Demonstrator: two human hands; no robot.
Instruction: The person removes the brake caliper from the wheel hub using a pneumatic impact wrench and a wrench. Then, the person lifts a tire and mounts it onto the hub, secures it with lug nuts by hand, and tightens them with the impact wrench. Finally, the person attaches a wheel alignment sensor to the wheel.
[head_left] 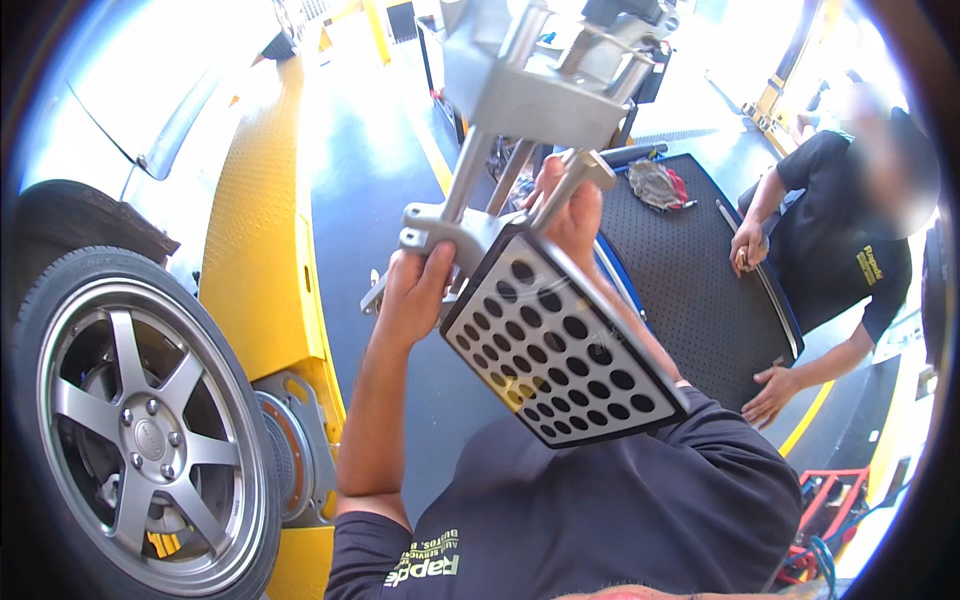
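Note:
In front of my chest I hold up a silver metal wheel clamp (545, 100) with rods, a screw and brackets. Fixed to its near end is an alignment target board (540, 345), a white panel with rows of black dots in a dark frame, tilted. My left hand (420, 290) is closed on the clamp's lower bracket, thumb on top. Behind the board's upper edge, my right hand (572, 210) is wrapped around the clamp's other side; part of its grip is hidden by the metal. To the left stands a car wheel (150, 440) with a grey spoked rim and black tyre.
The wheel is beside a yellow ramp (265, 250) and a round turntable plate (290, 445). At right a co-worker (840, 210) leans by a cart with a black perforated top (690, 270), where gloves (658, 187) lie. A red rack (825, 510) stands lower right.

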